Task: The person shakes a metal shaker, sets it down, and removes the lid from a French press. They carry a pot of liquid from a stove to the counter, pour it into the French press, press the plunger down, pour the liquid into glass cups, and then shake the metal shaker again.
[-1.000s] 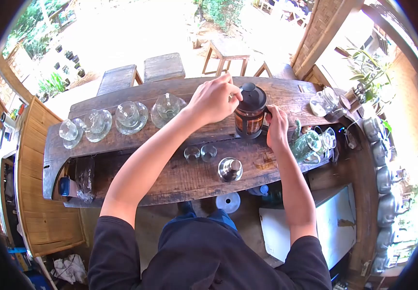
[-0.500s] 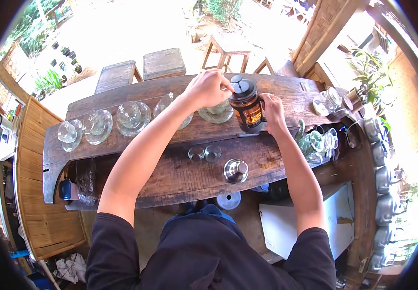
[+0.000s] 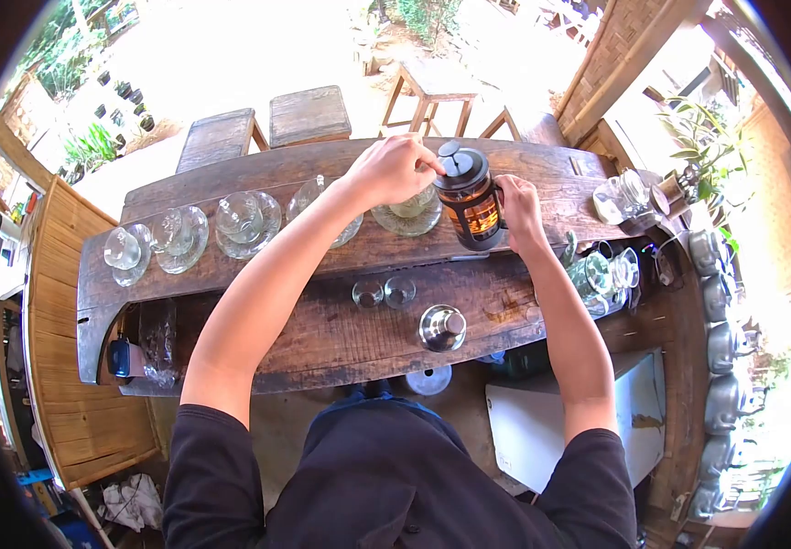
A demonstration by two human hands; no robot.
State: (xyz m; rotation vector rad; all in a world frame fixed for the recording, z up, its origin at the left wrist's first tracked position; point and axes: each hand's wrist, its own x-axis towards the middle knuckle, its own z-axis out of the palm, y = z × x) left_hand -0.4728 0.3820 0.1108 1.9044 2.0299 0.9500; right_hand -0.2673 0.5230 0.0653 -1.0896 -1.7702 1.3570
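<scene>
A French press (image 3: 474,217) with a black frame and amber-brown liquid stands upright over the inner edge of the upper counter. Its plunger knob sits close above the black lid (image 3: 462,170). My right hand (image 3: 521,210) is closed round the handle on the right side. From the left, my left hand (image 3: 394,172) reaches over with curled fingers, its fingertips pressed at the lid's rim. Below that hand, a glass cup on a glass saucer (image 3: 411,223) is partly covered. My left forearm crosses in front of another glass saucer (image 3: 348,233).
More glass cups on saucers (image 3: 249,225) line the wooden counter (image 3: 505,165) to the left. On the lower shelf stand two small glasses (image 3: 384,293) and a steel shaker (image 3: 442,328). Glass jars (image 3: 623,196) and a glass pitcher (image 3: 597,274) are at the right. Wooden stools (image 3: 309,116) stand beyond.
The view has shifted slightly. Both hands keep their places on the French press, which leans or shifts very little.
</scene>
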